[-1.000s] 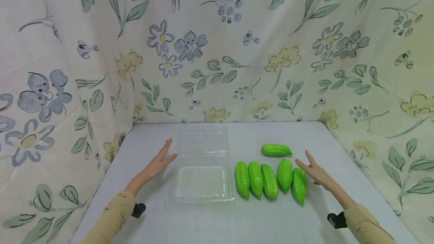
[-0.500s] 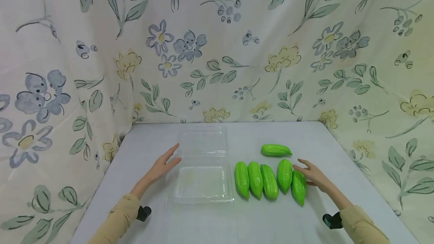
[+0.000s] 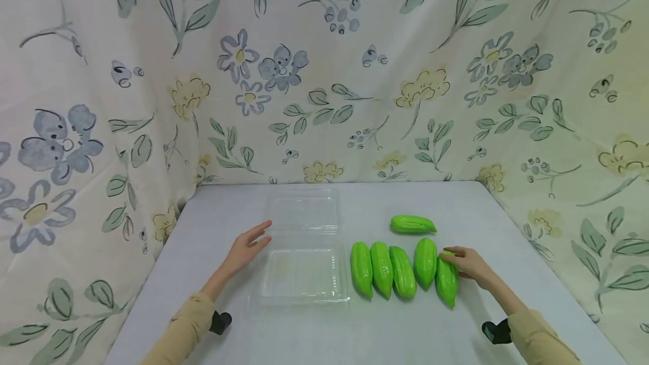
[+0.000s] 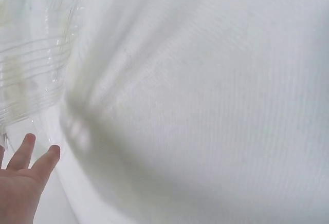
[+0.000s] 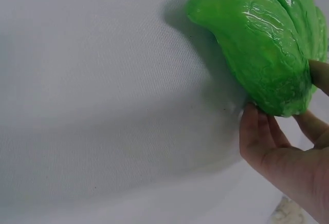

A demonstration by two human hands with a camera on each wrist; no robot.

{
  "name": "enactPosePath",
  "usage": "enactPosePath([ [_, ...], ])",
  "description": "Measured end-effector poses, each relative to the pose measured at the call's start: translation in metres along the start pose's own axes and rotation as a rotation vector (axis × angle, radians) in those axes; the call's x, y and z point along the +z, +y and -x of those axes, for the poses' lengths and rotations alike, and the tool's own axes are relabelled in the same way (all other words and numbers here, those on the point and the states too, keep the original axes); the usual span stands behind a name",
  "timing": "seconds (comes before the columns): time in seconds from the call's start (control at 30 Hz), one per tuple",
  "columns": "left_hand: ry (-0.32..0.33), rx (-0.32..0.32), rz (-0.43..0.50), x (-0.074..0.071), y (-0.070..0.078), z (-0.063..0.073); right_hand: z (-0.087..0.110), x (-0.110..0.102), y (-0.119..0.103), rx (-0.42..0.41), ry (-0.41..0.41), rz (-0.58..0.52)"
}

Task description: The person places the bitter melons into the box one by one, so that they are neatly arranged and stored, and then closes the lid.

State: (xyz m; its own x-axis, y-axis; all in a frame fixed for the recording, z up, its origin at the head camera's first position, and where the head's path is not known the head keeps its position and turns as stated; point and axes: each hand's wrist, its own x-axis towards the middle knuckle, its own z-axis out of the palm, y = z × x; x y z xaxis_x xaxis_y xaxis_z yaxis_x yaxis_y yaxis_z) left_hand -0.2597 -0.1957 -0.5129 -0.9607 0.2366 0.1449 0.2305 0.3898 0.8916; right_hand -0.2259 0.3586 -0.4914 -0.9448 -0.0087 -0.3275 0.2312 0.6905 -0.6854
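My right hand [image 3: 472,267] has its fingers and thumb on either side of the upper end of the rightmost glossy green bitter melon [image 3: 447,287]. In the right wrist view the bitter melon [image 5: 259,49] lies on the table, its tapered tip pointing away from the hand [image 5: 288,157]. My left hand [image 3: 244,250] hovers with relaxed, spread fingers at the left side of a clear plastic clamshell box [image 3: 304,275], whose lid [image 3: 304,213] lies folded back behind it. The left wrist view shows this hand [image 4: 23,183] holding nothing, near the box's ridged plastic edge [image 4: 31,75].
Several more green bitter melons stand in a row between box and right hand, among them one nearest the box [image 3: 362,269] and one beside the held one [image 3: 425,263]. Another lies sideways behind them [image 3: 413,224]. A floral curtain [image 3: 324,100] surrounds the white table [image 3: 395,331].
My right hand has moved left and down onto the rightmost bitter melon and closed its fingers around its end. My left hand has shifted slightly right toward the box, its fingers less stretched.
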Motion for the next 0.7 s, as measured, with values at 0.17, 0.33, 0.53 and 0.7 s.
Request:
enactPosePath([
  [0.17, 0.051, 0.057, 0.053, 0.006, -0.006, 0.000, 0.000, 0.000, 0.000, 0.006, 0.008, -0.016],
  [0.33, 0.098, 0.052, 0.066, 0.011, -0.008, 0.001, 0.000, 0.001, 0.001, 0.009, 0.003, -0.024],
  [0.53, 0.144, 0.020, 0.109, 0.015, -0.009, 0.002, 0.002, 0.001, 0.000, 0.022, 0.003, -0.041],
  [0.7, 0.148, 0.012, 0.111, 0.017, -0.007, 0.002, 0.003, 0.000, 0.000, 0.028, 0.001, -0.059],
])
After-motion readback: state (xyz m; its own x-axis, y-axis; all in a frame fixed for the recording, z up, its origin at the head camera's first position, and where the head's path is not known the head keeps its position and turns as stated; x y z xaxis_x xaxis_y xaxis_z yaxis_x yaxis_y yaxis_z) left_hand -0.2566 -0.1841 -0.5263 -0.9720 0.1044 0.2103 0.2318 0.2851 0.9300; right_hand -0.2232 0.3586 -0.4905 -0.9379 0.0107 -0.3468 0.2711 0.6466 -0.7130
